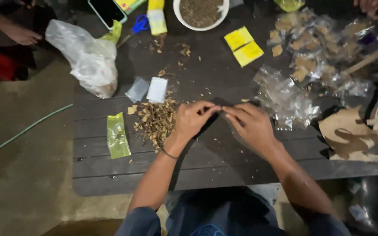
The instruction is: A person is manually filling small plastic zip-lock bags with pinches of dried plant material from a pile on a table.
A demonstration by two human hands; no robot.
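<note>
White bowl [176, 13] w/ brown bits, maybe herbs

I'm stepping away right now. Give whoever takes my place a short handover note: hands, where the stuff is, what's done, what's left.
Left hand and right hand: fingertips meet over the dark wooden table, pinching something small between them; what it is cannot be made out.
Pile of dried brown bits: just left of the left hand.
Empty clear bags: heap right of the right hand.
Filled clear packets: far right.
White bowl of brown material: top centre.
Green sachet: left of the pile.
Done: several packets look filled.
Left: much of the pile is loose and many bags are empty.
</note>
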